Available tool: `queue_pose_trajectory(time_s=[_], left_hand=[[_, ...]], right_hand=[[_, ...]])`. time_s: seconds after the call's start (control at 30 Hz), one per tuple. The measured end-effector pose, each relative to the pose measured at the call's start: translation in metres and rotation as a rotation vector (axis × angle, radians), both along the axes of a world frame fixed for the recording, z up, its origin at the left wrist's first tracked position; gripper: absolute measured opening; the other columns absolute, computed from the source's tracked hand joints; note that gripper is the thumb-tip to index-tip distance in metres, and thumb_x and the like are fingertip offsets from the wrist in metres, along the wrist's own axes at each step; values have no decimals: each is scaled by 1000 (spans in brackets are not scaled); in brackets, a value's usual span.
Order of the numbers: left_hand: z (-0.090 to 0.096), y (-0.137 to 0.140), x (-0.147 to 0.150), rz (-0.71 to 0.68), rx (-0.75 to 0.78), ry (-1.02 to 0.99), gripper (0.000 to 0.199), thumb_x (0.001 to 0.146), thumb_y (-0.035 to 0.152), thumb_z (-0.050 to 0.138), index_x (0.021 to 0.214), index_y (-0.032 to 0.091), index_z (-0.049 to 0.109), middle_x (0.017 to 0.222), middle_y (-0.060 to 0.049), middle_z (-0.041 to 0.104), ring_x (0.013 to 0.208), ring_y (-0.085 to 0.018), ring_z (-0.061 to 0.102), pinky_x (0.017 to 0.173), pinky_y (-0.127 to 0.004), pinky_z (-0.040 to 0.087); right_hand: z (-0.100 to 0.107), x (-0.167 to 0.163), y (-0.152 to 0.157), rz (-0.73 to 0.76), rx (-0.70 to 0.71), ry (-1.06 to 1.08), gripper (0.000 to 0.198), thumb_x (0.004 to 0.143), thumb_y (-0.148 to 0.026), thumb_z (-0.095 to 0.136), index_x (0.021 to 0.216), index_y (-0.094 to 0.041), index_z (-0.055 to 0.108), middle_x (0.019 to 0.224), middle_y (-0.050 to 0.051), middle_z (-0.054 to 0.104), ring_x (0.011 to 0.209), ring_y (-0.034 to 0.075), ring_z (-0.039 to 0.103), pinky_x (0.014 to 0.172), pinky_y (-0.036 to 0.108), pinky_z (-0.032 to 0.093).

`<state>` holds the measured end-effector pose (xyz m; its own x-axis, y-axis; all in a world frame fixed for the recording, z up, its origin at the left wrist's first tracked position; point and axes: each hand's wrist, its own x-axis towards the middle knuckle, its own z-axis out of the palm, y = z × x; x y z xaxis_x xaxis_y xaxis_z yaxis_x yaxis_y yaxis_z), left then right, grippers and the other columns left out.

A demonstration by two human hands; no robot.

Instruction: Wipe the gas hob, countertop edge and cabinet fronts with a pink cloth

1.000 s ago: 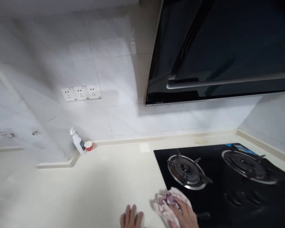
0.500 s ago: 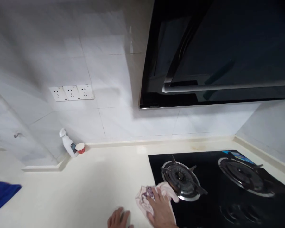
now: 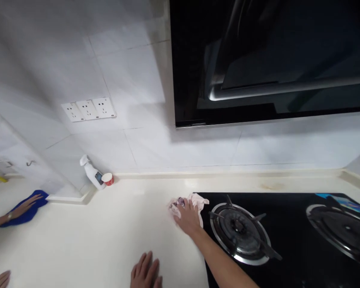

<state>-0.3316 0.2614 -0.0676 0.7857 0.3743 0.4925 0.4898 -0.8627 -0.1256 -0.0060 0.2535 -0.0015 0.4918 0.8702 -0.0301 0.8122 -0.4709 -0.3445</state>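
My right hand [image 3: 188, 216] holds a crumpled pale pink cloth [image 3: 199, 199] with a purple pattern, pressing it down with the fingers over it. The cloth lies where the white countertop [image 3: 132, 224] meets the back left corner of the black gas stove [image 3: 291, 224]. Lower down, at the bottom edge of the view, my left hand [image 3: 145, 272] rests on the countertop, fingers stretched and holding nothing. The near burner [image 3: 238, 228] is just right of my right forearm.
A co-worker's hand [image 3: 27, 207] lies on a blue cloth [image 3: 33, 212] at the left; another hand [image 3: 0, 279] shows below. A white spray bottle [image 3: 93, 175] and a red-and-white cup [image 3: 108, 179] stand by the wall. The black range hood [image 3: 258, 60] overhangs the stove.
My right hand has slid the pink cloth away from me, toward the stove's back left corner. A co-worker's arm has come into view on the blue cloth. The camera has shifted.
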Motion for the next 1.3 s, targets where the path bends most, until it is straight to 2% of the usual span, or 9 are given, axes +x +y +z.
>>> queue_pose_trajectory(time_s=[0.17,0.27,0.33,0.57,0.7,0.83,0.97,1.17,1.3], left_hand=[[13,-10,2,9,-23,18,43,92,36,62,134,28,62,146,-8,57,135,-27,51,99,-39,46],[18,-12,2,15,-64,25,44,93,38,62,136,28,61,147,-9,56,135,-27,50,99,-41,46],[22,-13,3,11,-75,20,44,93,39,62,135,28,61,146,-9,56,134,-27,51,99,-41,46],[45,-21,10,8,-200,0,37,94,34,59,130,23,61,133,-9,63,128,-24,54,101,-40,47],[44,-21,9,15,-239,-18,27,93,33,59,118,23,65,122,-8,66,120,-23,58,98,-39,49],[35,-17,8,8,-204,-57,27,91,32,62,116,22,65,122,-8,65,125,-24,56,99,-39,49],[34,-17,7,21,-253,-33,26,93,31,58,118,23,65,123,-8,65,127,-24,54,102,-40,47],[23,-11,1,-12,-259,-29,35,92,28,55,126,23,62,126,-8,65,127,-25,53,101,-40,47],[10,-6,-5,-29,-206,-64,39,93,32,55,129,20,60,128,-11,65,126,-26,55,100,-41,49]], right_hand=[[9,9,39,-148,-28,-16,55,91,-50,52,142,-30,55,161,12,30,148,40,19,115,64,11],[12,-13,51,-200,-18,-9,54,93,-49,51,142,-30,55,162,13,28,147,44,17,112,68,12],[12,-41,49,-102,31,-6,53,94,-51,49,143,-31,54,162,12,28,148,43,15,111,69,12],[4,-133,-16,423,149,154,58,90,-59,56,141,-33,54,166,9,23,153,37,9,118,66,8],[1,-107,-58,427,101,203,56,88,-54,59,139,-32,55,165,7,27,152,34,14,120,64,6],[-6,-65,-88,229,9,160,58,88,-50,58,142,-32,54,166,7,25,153,35,12,120,64,4],[-13,-74,-106,148,-12,136,58,89,-51,55,144,-31,52,169,7,16,155,35,5,122,62,6],[-22,-133,-130,446,64,181,59,88,-49,58,144,-32,50,169,7,14,154,39,7,120,67,8],[-17,-123,-118,539,123,211,62,88,-52,57,145,-31,47,169,6,16,154,36,9,122,62,10]])
